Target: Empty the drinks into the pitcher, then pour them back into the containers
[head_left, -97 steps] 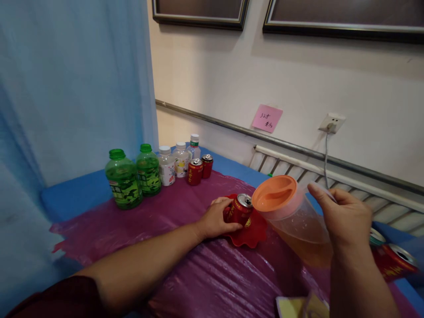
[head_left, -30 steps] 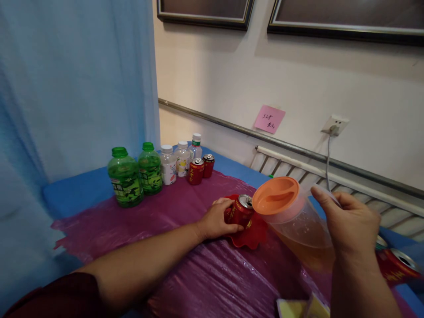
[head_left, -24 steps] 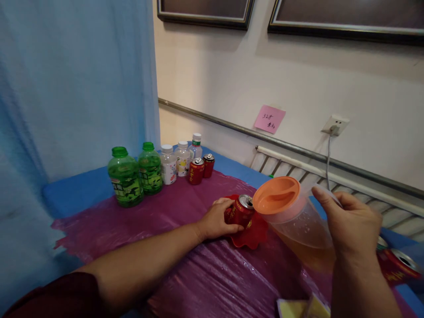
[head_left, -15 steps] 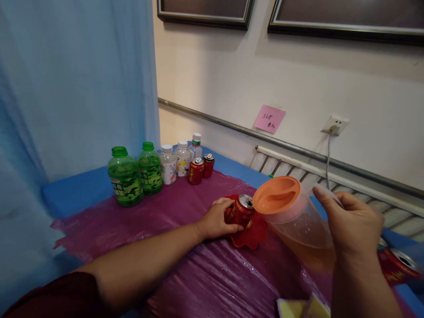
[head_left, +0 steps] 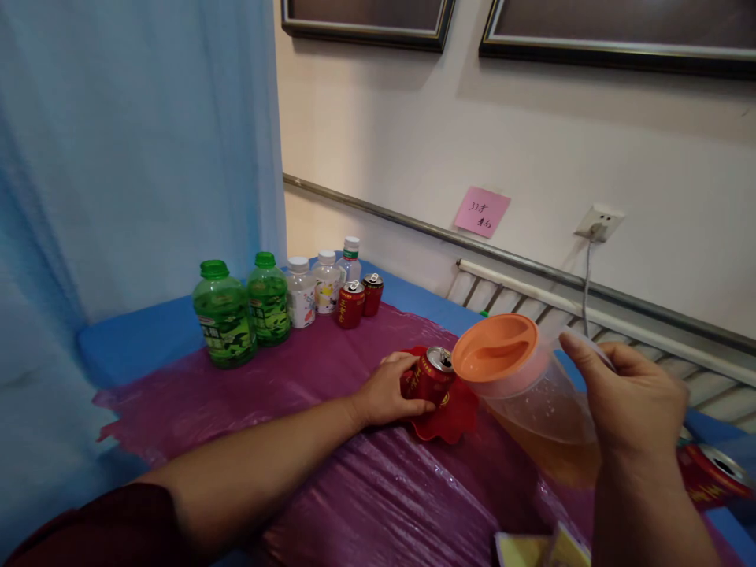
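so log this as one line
left hand: gripping red drink can | right hand: holding tilted orange-lidded pitcher | below can: red mat

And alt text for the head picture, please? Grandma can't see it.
Someone's left grip holds a red can on a red mat; the right grip holds a tilted orange-lidded pitcher beside it. Bottles stand behind.
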`<state>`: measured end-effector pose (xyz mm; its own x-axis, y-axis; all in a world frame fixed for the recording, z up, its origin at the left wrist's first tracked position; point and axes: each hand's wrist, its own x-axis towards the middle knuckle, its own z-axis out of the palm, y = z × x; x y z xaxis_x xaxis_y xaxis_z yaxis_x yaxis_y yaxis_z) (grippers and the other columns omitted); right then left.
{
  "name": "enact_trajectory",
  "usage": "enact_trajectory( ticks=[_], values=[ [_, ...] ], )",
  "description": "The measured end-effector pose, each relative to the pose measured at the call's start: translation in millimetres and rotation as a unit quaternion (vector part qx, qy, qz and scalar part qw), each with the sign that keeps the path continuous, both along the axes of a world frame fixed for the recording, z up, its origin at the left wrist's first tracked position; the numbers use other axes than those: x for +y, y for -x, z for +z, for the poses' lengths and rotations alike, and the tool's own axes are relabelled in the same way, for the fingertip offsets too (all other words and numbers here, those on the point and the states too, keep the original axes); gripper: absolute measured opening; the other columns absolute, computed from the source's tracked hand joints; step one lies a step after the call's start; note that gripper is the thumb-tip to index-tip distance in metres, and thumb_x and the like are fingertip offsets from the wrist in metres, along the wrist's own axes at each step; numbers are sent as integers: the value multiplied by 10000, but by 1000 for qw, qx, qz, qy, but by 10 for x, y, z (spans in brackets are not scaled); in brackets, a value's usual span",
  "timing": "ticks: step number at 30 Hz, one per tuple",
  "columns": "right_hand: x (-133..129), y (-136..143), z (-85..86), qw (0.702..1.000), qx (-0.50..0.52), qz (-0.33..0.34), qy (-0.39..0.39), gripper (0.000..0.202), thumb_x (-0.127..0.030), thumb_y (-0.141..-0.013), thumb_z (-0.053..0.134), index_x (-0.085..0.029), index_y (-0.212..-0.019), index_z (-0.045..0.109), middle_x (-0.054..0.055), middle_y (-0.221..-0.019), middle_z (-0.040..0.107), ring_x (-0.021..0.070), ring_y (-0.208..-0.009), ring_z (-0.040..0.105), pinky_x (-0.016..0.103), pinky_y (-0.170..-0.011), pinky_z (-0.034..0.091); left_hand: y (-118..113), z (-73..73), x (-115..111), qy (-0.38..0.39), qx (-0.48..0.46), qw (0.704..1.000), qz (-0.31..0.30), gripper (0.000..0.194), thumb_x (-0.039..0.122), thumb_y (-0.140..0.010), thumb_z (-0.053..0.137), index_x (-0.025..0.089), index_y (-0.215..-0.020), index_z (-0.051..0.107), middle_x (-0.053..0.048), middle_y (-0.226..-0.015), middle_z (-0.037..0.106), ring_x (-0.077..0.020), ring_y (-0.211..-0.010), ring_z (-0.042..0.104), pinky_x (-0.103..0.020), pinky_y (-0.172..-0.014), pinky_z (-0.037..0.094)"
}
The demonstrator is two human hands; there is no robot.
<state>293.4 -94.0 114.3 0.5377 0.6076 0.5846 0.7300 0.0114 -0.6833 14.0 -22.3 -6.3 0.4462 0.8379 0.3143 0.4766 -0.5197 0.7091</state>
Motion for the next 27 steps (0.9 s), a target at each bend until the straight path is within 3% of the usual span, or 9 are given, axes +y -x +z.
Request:
enact_trajectory(
  ticks=[27],
  values=[
    [12,-20,-27,1000,6,-9,-17,552,-720,-702,691,-194,-571,594,-45,-507,345,111,-516,346,273,-486,253,0,-16,6,-2,-7,1000,-4,748,536,-627,863,235,-1273,635,-91,-1276,642,-330,-1195,561,-458,-1049,430]
  ],
)
